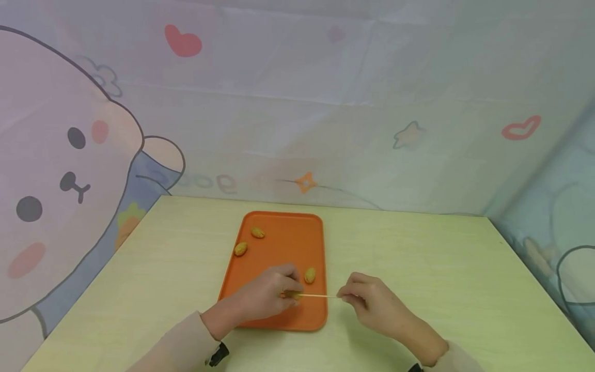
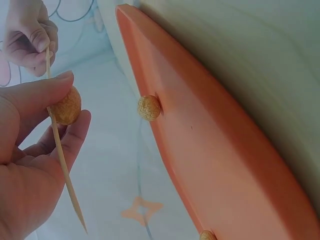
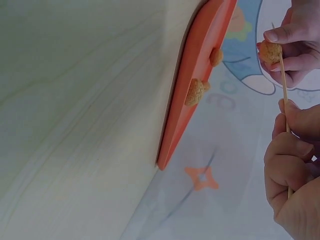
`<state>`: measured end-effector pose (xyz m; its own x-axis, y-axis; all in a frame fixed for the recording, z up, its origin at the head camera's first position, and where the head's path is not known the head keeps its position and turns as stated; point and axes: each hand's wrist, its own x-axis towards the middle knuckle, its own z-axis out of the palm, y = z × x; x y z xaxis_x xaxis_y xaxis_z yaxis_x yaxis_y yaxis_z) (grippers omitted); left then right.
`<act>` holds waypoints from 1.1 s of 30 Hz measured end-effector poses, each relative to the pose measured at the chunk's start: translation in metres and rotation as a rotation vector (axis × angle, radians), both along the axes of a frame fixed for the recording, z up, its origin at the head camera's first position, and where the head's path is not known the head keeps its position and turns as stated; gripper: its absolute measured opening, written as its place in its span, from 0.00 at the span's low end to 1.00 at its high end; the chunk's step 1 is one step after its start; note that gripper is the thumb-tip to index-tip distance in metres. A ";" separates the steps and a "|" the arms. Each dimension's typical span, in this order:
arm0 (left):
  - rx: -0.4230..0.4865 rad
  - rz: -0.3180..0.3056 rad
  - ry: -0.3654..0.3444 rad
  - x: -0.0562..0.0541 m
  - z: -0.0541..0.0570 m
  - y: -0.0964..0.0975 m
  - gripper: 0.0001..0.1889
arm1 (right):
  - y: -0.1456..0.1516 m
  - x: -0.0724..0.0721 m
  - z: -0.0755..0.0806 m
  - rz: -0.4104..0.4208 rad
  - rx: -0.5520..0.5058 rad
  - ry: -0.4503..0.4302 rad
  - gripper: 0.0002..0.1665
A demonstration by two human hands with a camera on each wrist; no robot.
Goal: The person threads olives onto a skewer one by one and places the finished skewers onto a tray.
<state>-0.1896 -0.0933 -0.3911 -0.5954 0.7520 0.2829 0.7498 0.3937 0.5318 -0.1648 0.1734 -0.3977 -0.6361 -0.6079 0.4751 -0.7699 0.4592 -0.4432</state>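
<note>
My left hand (image 1: 271,293) is over the near part of an orange tray (image 1: 279,250). Between its thumb and fingers it pinches a golden-brown, wrinkled ball (image 2: 69,107). A thin wooden skewer (image 2: 65,170) runs along or through the side of that ball, its pointed end sticking out beyond it; which of the two, I cannot tell. Just right of the tray, my right hand (image 1: 378,307) grips the skewer's other end with curled fingers, clearly seen in the right wrist view.
On the tray lie three more wrinkled balls: one (image 1: 310,275) near the right rim, two (image 1: 257,232) (image 1: 240,249) toward the far left. The tray rests on a pale wooden table (image 1: 418,248). Behind hangs a printed cloth (image 1: 297,103) with cartoon figures.
</note>
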 end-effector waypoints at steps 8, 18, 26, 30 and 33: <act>0.000 -0.009 0.006 0.001 -0.002 0.004 0.11 | -0.005 0.002 0.000 0.002 0.013 0.012 0.11; -0.018 -0.038 0.028 0.002 -0.001 0.010 0.11 | -0.007 0.001 -0.004 0.013 0.021 0.012 0.11; -0.013 -0.048 0.057 0.001 -0.002 0.013 0.10 | -0.009 -0.001 -0.005 0.018 0.019 0.008 0.10; -0.015 -0.050 0.054 0.000 -0.003 0.014 0.10 | -0.011 -0.001 -0.005 0.011 0.027 -0.001 0.10; -0.020 -0.052 0.059 0.000 -0.003 0.015 0.09 | -0.012 -0.001 -0.006 0.006 0.034 -0.010 0.10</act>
